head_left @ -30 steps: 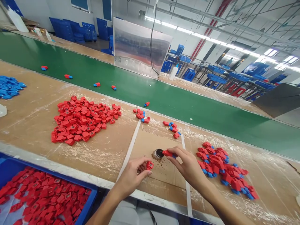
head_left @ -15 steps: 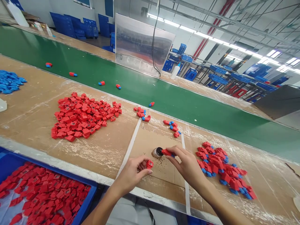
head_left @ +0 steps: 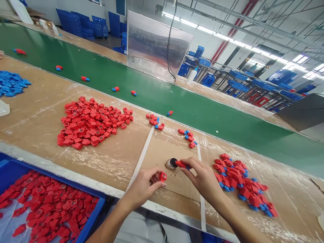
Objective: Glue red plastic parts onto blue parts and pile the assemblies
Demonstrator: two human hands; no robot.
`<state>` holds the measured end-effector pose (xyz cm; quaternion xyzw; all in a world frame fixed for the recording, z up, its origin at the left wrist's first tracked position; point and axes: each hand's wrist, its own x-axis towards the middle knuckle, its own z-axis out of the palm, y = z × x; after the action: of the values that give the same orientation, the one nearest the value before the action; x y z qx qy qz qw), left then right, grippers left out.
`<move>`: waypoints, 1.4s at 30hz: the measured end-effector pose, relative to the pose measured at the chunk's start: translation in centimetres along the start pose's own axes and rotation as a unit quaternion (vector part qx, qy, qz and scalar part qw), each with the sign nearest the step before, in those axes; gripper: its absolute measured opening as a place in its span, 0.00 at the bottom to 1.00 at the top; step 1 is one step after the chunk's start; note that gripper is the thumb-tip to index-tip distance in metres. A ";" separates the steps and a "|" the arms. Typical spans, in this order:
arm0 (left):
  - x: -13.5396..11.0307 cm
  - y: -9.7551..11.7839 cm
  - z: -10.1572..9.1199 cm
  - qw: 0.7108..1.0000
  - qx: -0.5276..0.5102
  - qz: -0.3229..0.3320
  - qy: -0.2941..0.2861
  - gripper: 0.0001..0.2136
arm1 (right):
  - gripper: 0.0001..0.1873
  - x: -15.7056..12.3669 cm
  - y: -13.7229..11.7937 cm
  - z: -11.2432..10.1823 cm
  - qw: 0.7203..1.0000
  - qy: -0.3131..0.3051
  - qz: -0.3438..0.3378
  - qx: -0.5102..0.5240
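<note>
Between the thumb and fingers of my left hand (head_left: 145, 184) is a small red plastic block (head_left: 162, 176), its square recess turned up. My right hand (head_left: 202, 175) pinches a red-and-blue plastic piece (head_left: 182, 164), with its red end against the black top of a small round jar (head_left: 171, 164). Whether that end goes inside the jar I cannot make out. Dark specks lie around the jar on a cardboard sheet (head_left: 162, 148). To the right of my right hand is a heap of red-and-blue pieces (head_left: 235, 175). Two small groups of such pieces lie beyond the jar.
A large pile of red blocks (head_left: 91, 123) lies on the left, with blue parts (head_left: 12, 84) farther left. A blue bin (head_left: 100, 209) of red blocks stands at lower left. Behind runs a green conveyor belt (head_left: 152, 91) carrying several red-and-blue pieces. Another person's fingertips (head_left: 1, 54) show at the left edge.
The pieces on the belt have shifted slightly right, and another has come into view at far left. Both hands stay nearly where they were. The camera view has shifted a little.
</note>
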<state>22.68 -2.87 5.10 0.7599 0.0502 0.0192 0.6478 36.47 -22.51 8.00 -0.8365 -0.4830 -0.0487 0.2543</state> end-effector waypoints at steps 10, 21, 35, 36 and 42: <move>0.1 -0.7 -0.1 0.998 -0.062 -0.031 -0.012 0.09 | 0.11 0.4 -1.1 -0.9 1.000 0.018 0.007 0.010; 0.0 -0.7 -0.1 0.993 -0.102 -0.061 -0.030 0.11 | 0.10 0.1 -2.2 -1.2 0.999 0.024 0.007 0.031; -0.1 -0.9 0.0 0.990 -0.123 -0.052 -0.043 0.12 | 0.08 -1.5 -5.0 1.4 0.992 -0.027 0.012 0.120; -0.1 -0.8 0.0 0.991 -0.119 -0.051 -0.043 0.11 | 0.08 -1.6 -4.9 1.5 0.992 -0.029 0.014 0.121; -0.2 -0.7 0.0 0.992 -0.100 -0.053 -0.054 0.10 | 0.06 -1.7 -5.3 1.8 0.990 -0.032 -0.012 0.135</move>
<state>22.46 -2.73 4.38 0.6875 0.0535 -0.0513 0.7223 30.87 -20.87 7.85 -0.7897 -0.5031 0.0411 0.3486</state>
